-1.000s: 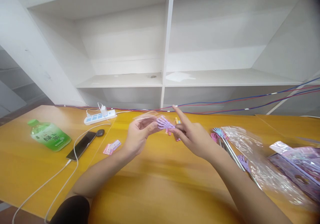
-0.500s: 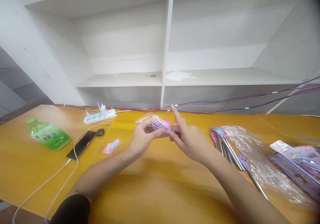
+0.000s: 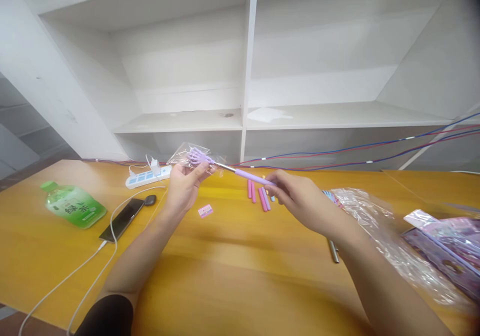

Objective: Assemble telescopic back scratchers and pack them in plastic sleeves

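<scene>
A purple telescopic back scratcher [image 3: 255,177] is held aslant between my two hands, its metal shaft showing between claw and handle. My left hand [image 3: 184,183] pinches it just below the claw, with a crinkled clear plastic bag [image 3: 179,152] around the claw. Whether the claw is inside the bag I cannot tell. The fingers of my right hand [image 3: 296,193] are closed on the end of the purple handle. Below lie several pink and purple grip sleeves [image 3: 261,199]. A small pink printed card [image 3: 205,211] lies on the table near my left hand.
More back scratchers [image 3: 333,251] lie partly hidden under my right forearm, beside a large clear plastic wrapper [image 3: 397,246] and a purple box [image 3: 442,261]. At left are a green tea bottle [image 3: 75,205], a phone [image 3: 122,219] with its cable, and a power strip [image 3: 148,177].
My hands have moved apart, the left to the left and up, the right slightly rightward. The back scratcher's shaft and handle now show between them. Grip sleeves have come into view.
</scene>
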The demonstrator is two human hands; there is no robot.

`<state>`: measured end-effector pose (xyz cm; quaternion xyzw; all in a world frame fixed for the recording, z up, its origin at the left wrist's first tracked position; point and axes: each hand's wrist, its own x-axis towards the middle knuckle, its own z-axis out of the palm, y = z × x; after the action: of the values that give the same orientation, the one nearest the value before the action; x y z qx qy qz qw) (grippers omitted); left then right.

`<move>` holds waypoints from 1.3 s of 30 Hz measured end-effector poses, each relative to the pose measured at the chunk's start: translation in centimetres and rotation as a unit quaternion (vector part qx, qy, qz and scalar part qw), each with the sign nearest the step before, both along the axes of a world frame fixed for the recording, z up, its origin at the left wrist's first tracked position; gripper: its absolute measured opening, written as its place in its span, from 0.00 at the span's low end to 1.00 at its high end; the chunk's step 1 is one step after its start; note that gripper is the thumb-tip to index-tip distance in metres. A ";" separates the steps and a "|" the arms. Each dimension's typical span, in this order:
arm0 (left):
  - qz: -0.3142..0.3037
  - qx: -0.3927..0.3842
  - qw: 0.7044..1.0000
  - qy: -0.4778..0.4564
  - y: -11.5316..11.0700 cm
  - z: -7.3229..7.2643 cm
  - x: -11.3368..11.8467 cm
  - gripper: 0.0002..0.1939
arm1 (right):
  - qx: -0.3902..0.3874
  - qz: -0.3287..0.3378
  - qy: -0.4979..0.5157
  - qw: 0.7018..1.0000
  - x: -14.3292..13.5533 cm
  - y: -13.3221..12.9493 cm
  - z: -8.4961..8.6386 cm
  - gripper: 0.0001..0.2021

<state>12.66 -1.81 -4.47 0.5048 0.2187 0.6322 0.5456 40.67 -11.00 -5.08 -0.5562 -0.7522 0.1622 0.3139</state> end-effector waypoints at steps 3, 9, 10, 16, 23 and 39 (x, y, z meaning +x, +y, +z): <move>0.015 -0.001 0.999 0.030 -0.1 -0.3 0.2 0.20 | 0.014 0.001 0.004 1.000 0.0 0.3 -0.4 0.16; 0.000 -0.010 0.998 0.055 -0.7 -1.1 1.0 0.21 | 0.044 0.016 0.011 0.999 -0.8 0.2 -0.3 0.14; -0.009 -0.006 0.998 0.064 -0.8 -1.3 1.2 0.20 | 0.042 0.016 0.013 0.999 -1.0 0.2 -0.2 0.13; -0.062 -0.007 0.989 0.131 -2.1 -3.0 2.7 0.19 | 0.073 0.006 0.001 0.997 -1.7 -0.1 -1.0 0.17; -0.147 0.000 0.973 0.179 -4.7 -4.0 4.2 0.18 | 0.178 0.027 -0.036 0.983 -3.7 -0.7 -2.0 0.20; -0.137 0.009 0.981 0.135 -4.6 -3.0 4.0 0.14 | 0.238 0.014 -0.012 0.971 -4.6 -1.8 -0.6 0.06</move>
<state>16.65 -6.46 -7.48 0.6156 0.2134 0.4797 0.5877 36.10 -12.81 -5.68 -0.4567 -0.7809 -0.0239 0.4255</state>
